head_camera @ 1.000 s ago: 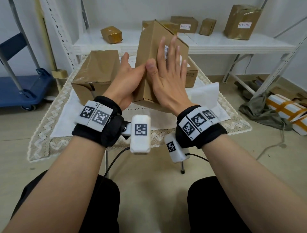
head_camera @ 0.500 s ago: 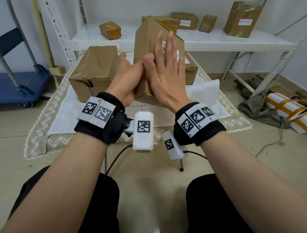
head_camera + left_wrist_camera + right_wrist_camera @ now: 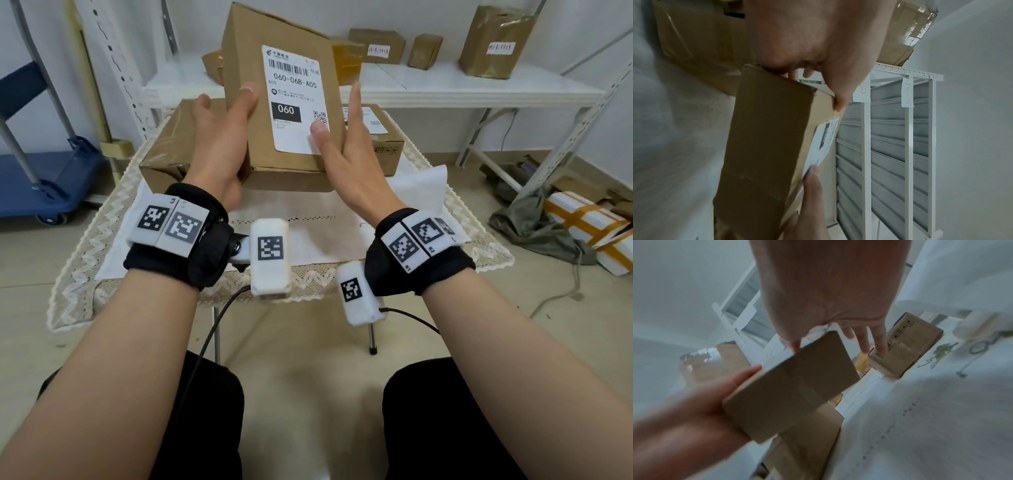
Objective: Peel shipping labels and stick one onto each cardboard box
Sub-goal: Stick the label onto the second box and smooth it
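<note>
Above lace-covered table (image 3: 387, 240): labelled cardboard box (image 3: 239, 68) tilting between left hand (image 3: 219, 144), fingers gripping edge, and right hand (image 3: 349, 154), fingers spread, thumb pressing shipping label (image 3: 296, 99). Risk: loose hold letting box slip onto boxes below.

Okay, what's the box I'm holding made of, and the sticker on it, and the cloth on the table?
Box: plain brown cardboard, matte, with sharp folded edges. Shipping label: white paper printed in black, probably adhesive, lying flat. Tablecloth: white fabric with a cream zigzag lace border, likely cotton.
</note>
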`<state>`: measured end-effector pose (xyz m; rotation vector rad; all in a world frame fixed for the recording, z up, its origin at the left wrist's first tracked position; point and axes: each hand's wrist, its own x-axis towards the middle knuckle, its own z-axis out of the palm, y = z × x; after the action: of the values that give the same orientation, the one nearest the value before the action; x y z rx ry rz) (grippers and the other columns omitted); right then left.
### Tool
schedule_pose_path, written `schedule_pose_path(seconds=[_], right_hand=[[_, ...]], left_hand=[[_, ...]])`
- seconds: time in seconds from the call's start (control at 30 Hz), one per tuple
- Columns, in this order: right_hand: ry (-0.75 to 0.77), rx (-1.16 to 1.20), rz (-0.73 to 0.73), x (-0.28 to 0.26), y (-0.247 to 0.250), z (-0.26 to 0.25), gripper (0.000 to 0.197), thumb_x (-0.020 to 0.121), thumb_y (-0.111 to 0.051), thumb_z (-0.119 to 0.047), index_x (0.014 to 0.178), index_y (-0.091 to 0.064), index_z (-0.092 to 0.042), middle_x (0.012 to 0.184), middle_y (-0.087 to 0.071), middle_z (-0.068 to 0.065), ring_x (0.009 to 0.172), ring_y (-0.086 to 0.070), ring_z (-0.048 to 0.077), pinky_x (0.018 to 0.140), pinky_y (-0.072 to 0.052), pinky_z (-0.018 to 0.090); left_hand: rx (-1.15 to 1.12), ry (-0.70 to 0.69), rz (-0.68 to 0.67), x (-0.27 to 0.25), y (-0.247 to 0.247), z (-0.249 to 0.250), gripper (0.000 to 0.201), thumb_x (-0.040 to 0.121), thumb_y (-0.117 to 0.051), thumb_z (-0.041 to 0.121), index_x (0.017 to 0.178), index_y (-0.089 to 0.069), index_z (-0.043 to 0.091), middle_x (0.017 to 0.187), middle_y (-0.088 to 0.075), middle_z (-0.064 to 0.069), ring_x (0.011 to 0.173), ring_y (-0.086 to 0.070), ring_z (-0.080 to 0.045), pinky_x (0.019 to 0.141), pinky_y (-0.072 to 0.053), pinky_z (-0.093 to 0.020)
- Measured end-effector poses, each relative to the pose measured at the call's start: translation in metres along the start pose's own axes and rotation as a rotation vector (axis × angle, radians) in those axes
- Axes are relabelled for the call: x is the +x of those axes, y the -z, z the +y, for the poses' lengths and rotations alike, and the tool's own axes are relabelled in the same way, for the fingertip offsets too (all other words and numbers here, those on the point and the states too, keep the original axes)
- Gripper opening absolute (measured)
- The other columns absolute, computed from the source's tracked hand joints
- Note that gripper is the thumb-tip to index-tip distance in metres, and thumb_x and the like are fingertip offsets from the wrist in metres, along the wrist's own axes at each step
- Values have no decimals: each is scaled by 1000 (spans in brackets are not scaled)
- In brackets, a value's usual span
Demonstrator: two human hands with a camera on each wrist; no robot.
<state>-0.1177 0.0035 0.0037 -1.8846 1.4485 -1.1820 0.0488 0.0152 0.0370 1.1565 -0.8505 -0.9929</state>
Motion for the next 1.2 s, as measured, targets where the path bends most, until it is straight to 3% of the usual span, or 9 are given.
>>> schedule_pose_path(seconds=[0.07, 0.17, 0.23, 0.4, 0.53, 0.7, 0.93, 1.1, 1.2], right_hand=[[-163, 71, -77, 1, 7, 0, 83, 100, -48, -56, 161, 4, -33, 163, -33, -2, 146, -37, 24, 117, -36, 50], [-358, 223, -198, -1, 14, -4, 74, 97, -56, -51, 158, -21, -28, 144, -54, 0, 110, -70, 29, 88, -61, 45], [-442, 372, -247, -3, 16, -6, 66, 94, -62, -46, 149, -37, -22, 131, -62, 7, 93, -75, 35, 77, -64, 44], [-551, 592, -280, -6, 21, -12, 48, 91, -69, -34, 132, -59, -14, 114, -64, 16, 80, -72, 37, 85, -63, 45], [-587, 739, -195, -6, 24, -15, 21, 94, -67, -28, 109, -67, -14, 96, -57, 7, 83, -66, 26, 88, -62, 45], [-633, 949, -97, 0, 25, -8, 17, 94, -71, -21, 107, -65, -12, 113, -63, 12, 107, -66, 26, 79, -64, 41], [-696, 945, 3, 6, 19, 5, 15, 94, -71, -17, 99, -59, -10, 111, -63, 15, 115, -64, 30, 74, -64, 43], [-724, 959, 10, 11, 16, 6, 16, 94, -71, -15, 96, -57, -10, 118, -63, 21, 115, -66, 31, 73, -63, 44], [-740, 969, 24, 13, 14, 7, 16, 93, -72, -15, 95, -57, -9, 106, -64, 19, 114, -67, 32, 76, -63, 45]], left_hand=[[12, 0, 11, 2, 2, 0, 76, 99, -64, 39, 156, -18, 18, 121, -66, 2, 84, -75, -4, 67, -61, -24], [1, 6, 35, 5, 4, -2, 67, 98, -63, 40, 149, -26, 20, 117, -68, 1, 89, -74, -7, 71, -62, -27], [-4, 20, 56, 7, 6, -3, 61, 99, -62, 42, 145, -31, 19, 114, -71, 1, 89, -75, -9, 74, -63, -30], [75, 47, 24, 10, 6, -2, 47, 101, -56, 47, 137, -47, 17, 104, -76, 4, 82, -76, -8, 63, -60, -25], [138, 3, -23, 12, 4, -6, 45, 98, -59, 49, 131, -54, 19, 104, -75, 6, 87, -72, -5, 69, -55, -22], [248, 24, -137, 16, 1, -17, 64, 78, -63, 63, 131, -59, 27, 118, -73, 8, 108, -69, -10, 89, -53, -31], [403, 97, -252, 12, -5, -22, 41, 98, -59, 47, 132, -57, 25, 124, -63, 7, 112, -59, -9, 72, -38, -21], [467, 96, -262, 10, -5, -24, 27, 99, -61, 40, 122, -61, 27, 114, -68, 13, 95, -60, 2, 67, -39, -17], [479, 96, -288, 7, -6, -24, 28, 98, -61, 39, 123, -64, 27, 113, -71, 13, 92, -63, 4, 65, -39, -14]])
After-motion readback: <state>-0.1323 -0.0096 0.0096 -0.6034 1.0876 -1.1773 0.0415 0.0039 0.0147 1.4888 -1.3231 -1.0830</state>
